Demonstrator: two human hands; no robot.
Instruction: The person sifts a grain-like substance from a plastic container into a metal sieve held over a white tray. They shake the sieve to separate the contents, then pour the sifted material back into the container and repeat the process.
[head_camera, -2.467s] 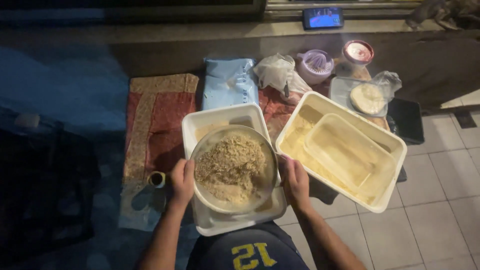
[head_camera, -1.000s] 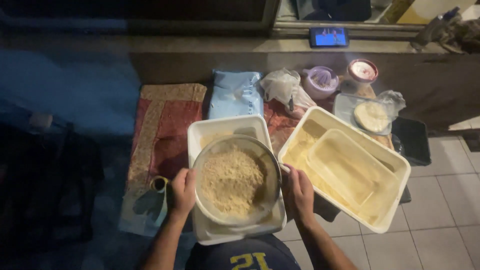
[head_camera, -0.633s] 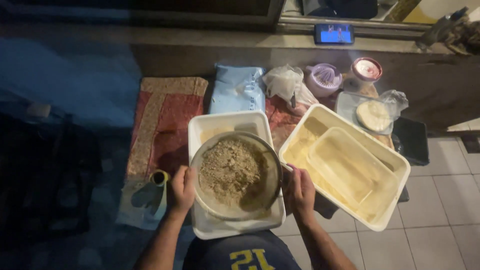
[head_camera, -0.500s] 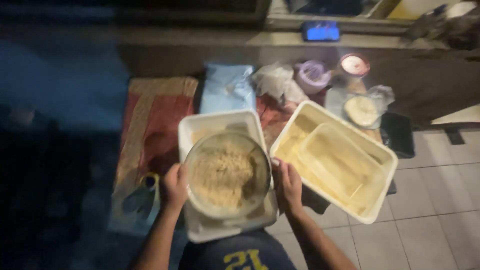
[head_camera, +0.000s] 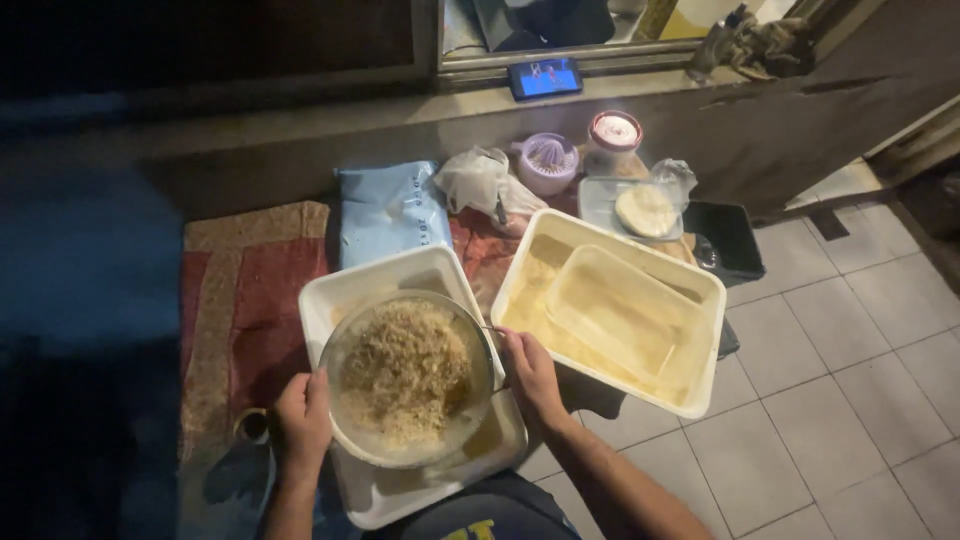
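Since prev frame, crumbs in the sieve bunched toward centre. Sieve sat lower centre of frame, over the white tray. Left hand & right hand flanked it, fingers clamped on rim, equally near.

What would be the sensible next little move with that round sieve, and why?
Probably keep shaking the sieve gently over the white tray. The left hand and right hand grip its rim on opposite sides, and a heap of pale, crumbly stuff still sits inside it.
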